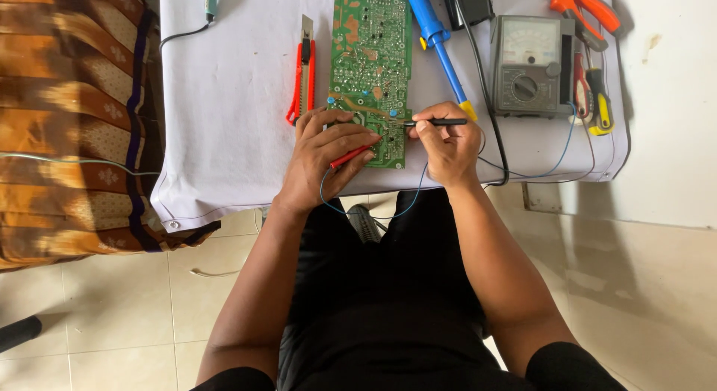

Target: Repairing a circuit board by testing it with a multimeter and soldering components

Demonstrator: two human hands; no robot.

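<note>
A green circuit board (371,55) lies solder side up on a white cloth-covered table (231,100). My left hand (323,156) rests on the board's near end and holds a red test probe (351,156) with its tip on the board. My right hand (448,143) grips a black test probe (435,123), tip touching the board near the lower right corner. Thin blue and black leads run from the probes toward a grey analog multimeter (532,66) at the right.
A red utility knife (302,77) lies left of the board, a blue-handled tool (437,36) to its right. Orange pliers (586,10) and screwdrivers (594,96) sit by the meter. A brown patterned fabric (71,122) is at the left. Tiled floor lies below.
</note>
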